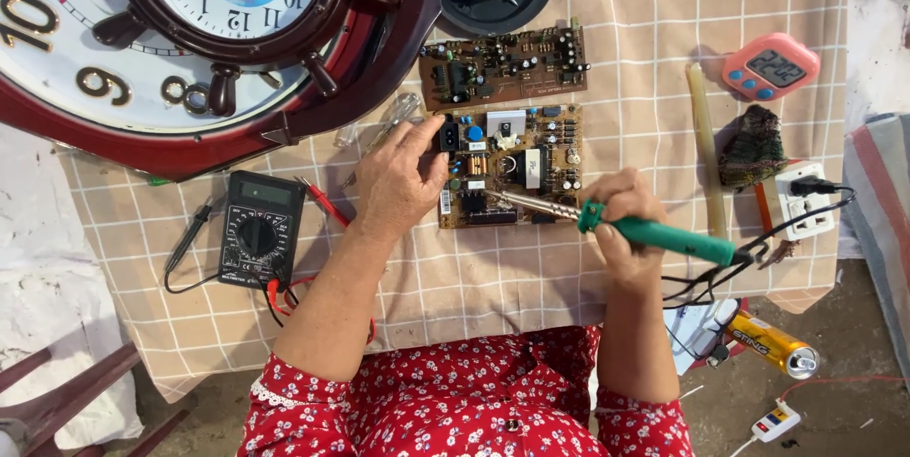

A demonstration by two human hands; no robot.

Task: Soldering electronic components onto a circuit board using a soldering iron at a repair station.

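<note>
My right hand (621, 220) grips a green-handled soldering iron (664, 237); its metal tip rests on a brown circuit board (512, 165) crowded with components. My left hand (398, 177) lies flat at the board's left edge, fingers touching a black part there. A second brown circuit board (502, 65) sits just beyond the first. Both boards lie on a beige checked cloth (626, 87).
A black multimeter (261, 229) with red and black leads lies at left. Large round wall clocks (171, 40) fill the upper left. A pink digital timer (770, 66), a white socket strip (806, 199) and a yellow can (773, 343) are at right.
</note>
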